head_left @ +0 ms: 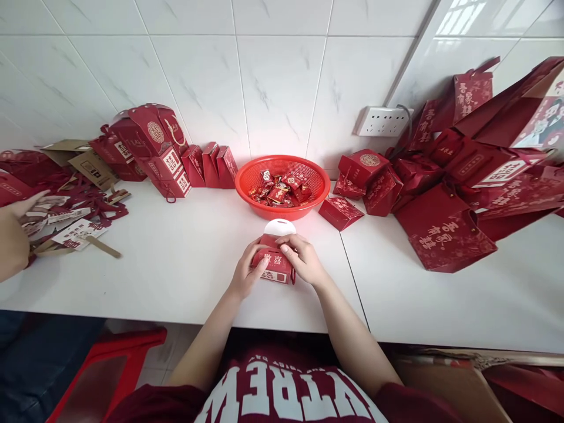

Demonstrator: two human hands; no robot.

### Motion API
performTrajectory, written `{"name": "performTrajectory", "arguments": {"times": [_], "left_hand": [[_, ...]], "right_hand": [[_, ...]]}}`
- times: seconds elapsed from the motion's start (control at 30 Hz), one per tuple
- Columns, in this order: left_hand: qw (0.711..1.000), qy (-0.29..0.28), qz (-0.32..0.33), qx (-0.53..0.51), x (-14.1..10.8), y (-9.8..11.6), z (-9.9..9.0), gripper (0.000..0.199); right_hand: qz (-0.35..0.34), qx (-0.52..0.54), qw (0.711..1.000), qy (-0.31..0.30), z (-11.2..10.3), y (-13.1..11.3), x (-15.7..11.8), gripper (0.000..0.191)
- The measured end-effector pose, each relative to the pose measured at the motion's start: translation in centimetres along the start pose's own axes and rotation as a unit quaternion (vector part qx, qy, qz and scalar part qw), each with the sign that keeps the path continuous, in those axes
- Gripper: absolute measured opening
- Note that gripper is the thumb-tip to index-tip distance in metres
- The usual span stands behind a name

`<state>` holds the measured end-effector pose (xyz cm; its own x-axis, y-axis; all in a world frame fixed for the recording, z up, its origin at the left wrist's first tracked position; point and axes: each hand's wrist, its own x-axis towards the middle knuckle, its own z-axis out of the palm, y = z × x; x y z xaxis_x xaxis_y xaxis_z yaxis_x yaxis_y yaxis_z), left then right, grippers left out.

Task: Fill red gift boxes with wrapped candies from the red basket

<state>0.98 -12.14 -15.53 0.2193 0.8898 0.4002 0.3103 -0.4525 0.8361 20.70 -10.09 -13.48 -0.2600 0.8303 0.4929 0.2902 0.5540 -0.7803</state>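
A small red gift box (274, 258) with white lettering and a white label on its front stands on the table before me. Its rounded flap (279, 227), white on the inside, is raised at the back. My left hand (249, 271) grips the box's left side, thumb pressed on the front. My right hand (305, 258) closes round the upper right corner, its fingertips on the top edge near the flap. The inside of the box is hidden. Just behind it sits a red plastic basket (247, 202) with wrapped candies (282, 191) in it.
Red gift boxes (156, 147) stand along the wall at left. More boxes and bags (449, 229) are heaped at right. Another person's hand (26, 205) is over ribbons and tags (81, 232) at far left. A power strip (382, 121) is on the wall.
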Motion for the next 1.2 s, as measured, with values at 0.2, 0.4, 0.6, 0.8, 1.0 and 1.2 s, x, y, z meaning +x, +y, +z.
{"name": "performTrajectory", "arguments": {"times": [0.2,0.4,0.6,0.8,1.0,1.2], "left_hand": [[0.999,0.043,-0.005,0.020,-0.4,-0.2,0.9,0.033],[0.999,0.016,-0.006,0.049,-1.1,-1.1,0.9,0.058],[0.998,0.019,-0.019,0.050,-1.4,-1.9,1.1,0.069],[0.993,0.013,0.026,0.111,-0.5,-1.2,0.4,0.061],[0.996,-0.006,0.015,0.084,0.4,-1.5,-0.3,0.046],[0.998,-0.043,0.025,0.030,0.5,-1.9,-0.7,0.053]], "right_hand": [[-0.031,-0.036,0.999,0.025,0.2,0.7,-0.1,0.031],[0.054,0.047,0.997,0.021,0.5,1.8,-0.1,0.071],[0.022,0.081,0.996,-0.011,-0.1,1.0,0.1,0.060],[0.007,0.018,0.998,-0.057,-0.7,0.6,0.3,0.035],[0.070,0.028,0.995,-0.065,-0.5,1.3,0.7,0.032],[0.103,0.085,0.989,-0.066,0.0,2.1,0.7,0.034]]}}
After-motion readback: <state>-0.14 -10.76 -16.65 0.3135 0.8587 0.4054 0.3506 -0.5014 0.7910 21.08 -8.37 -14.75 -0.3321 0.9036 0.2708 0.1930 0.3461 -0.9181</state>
